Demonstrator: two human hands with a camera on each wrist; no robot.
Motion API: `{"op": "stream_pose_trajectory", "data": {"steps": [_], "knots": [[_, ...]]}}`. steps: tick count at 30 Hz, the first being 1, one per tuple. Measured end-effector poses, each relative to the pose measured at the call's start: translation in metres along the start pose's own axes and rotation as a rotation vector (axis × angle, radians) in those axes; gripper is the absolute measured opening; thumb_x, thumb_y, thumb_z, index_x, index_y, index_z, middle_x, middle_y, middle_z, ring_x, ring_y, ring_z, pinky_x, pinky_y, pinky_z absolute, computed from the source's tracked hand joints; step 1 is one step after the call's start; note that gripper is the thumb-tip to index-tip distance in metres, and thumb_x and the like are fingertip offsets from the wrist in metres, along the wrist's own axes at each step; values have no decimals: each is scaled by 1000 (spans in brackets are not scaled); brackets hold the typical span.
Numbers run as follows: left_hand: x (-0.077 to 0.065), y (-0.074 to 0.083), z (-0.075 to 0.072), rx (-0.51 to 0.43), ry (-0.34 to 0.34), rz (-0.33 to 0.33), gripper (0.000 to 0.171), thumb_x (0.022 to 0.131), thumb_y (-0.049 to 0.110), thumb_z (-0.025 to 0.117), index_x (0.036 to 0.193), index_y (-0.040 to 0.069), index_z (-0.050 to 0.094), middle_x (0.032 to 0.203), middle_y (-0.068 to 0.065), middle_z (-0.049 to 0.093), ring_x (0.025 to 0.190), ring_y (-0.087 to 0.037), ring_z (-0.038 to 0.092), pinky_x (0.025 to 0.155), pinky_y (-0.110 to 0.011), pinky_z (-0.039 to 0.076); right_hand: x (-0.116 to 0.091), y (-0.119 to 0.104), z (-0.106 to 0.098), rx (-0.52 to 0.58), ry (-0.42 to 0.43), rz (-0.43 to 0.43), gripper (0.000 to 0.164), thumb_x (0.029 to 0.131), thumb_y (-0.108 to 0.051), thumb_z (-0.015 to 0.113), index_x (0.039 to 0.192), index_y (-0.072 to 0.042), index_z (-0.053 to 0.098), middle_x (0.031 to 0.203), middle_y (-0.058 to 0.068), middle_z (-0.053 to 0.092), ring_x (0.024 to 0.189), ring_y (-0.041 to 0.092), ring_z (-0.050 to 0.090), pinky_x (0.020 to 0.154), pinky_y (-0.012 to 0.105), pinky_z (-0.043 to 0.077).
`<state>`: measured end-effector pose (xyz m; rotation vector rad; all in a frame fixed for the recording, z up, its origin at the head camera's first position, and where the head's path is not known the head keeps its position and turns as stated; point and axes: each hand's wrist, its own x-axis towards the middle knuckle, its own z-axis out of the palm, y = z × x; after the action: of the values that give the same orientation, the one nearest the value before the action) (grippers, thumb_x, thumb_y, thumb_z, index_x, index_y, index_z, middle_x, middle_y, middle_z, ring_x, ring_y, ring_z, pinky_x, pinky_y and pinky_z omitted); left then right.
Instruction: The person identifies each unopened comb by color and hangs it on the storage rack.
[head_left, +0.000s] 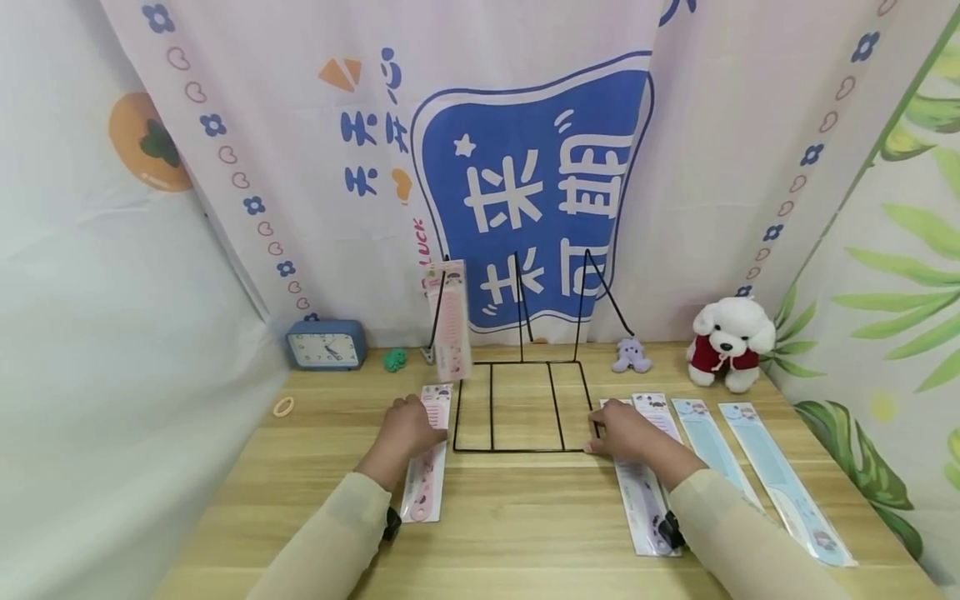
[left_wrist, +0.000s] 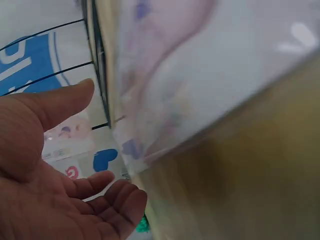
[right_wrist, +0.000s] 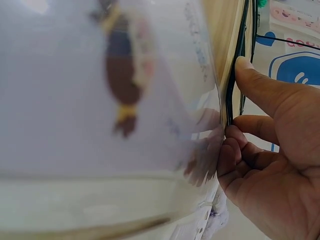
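Note:
A black wire rack (head_left: 521,451) stands on the table between the hands. My right hand (head_left: 624,429) is at its front right corner; in the right wrist view the thumb and curled fingers (right_wrist: 250,132) meet its wire. That hand lies over two purple packaged combs (head_left: 643,508). At the rack's left side, my left hand (head_left: 407,433) is above a pink packaged comb (head_left: 423,492). Its thumb reaches toward the wire and its fingers bend loosely around nothing, as the left wrist view shows. Another pink packaged comb (head_left: 452,333) hangs on the rack's left prong.
Two blue packaged combs (head_left: 780,475) lie to the right. Along the back are a blue clock (head_left: 326,345), a small green toy (head_left: 395,359), a purple toy (head_left: 632,356) and a white plush dog (head_left: 731,342). A small ring (head_left: 283,407) lies at the left.

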<state>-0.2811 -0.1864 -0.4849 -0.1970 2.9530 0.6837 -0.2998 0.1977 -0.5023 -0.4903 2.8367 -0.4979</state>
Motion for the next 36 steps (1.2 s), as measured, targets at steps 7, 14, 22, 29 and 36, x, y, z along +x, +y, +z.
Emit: {"op": "stream_pose_trajectory", "data": {"steps": [7,14,22,29,36], "knots": [[-4,-5,4,35,11,-43,92,85,28,93,144,-23,44,128,-42,57,120,-52,59,106,-63,55,1,-1,-1,-3,8,6,65,95,-31,87,144,7,66,139,35,63,135,51,61,116,62,50],[-2,-25,-9,70,-30,-51,83,91,16,86,144,-28,39,115,-38,67,100,-41,68,95,-55,62,0,-2,-3,-8,8,-3,65,96,-31,86,145,7,65,141,35,63,135,52,61,116,62,51],[7,-45,-12,58,-85,-95,79,91,13,81,144,-27,39,117,-34,67,94,-36,65,89,-49,62,-1,0,0,1,5,-7,65,97,-30,86,145,8,65,141,36,62,135,53,60,116,64,50],[6,-57,-15,-64,-63,-107,84,89,10,80,149,-25,34,119,-39,64,94,-40,66,83,-50,63,1,0,4,-4,6,-8,64,96,-31,86,144,6,66,141,34,63,136,52,60,117,63,49],[11,-84,-21,-324,14,-142,62,98,4,53,156,-9,36,141,-41,57,113,-47,64,88,-51,59,2,1,2,-25,10,-13,64,96,-31,86,144,7,66,138,33,64,133,51,62,116,62,51]]}}
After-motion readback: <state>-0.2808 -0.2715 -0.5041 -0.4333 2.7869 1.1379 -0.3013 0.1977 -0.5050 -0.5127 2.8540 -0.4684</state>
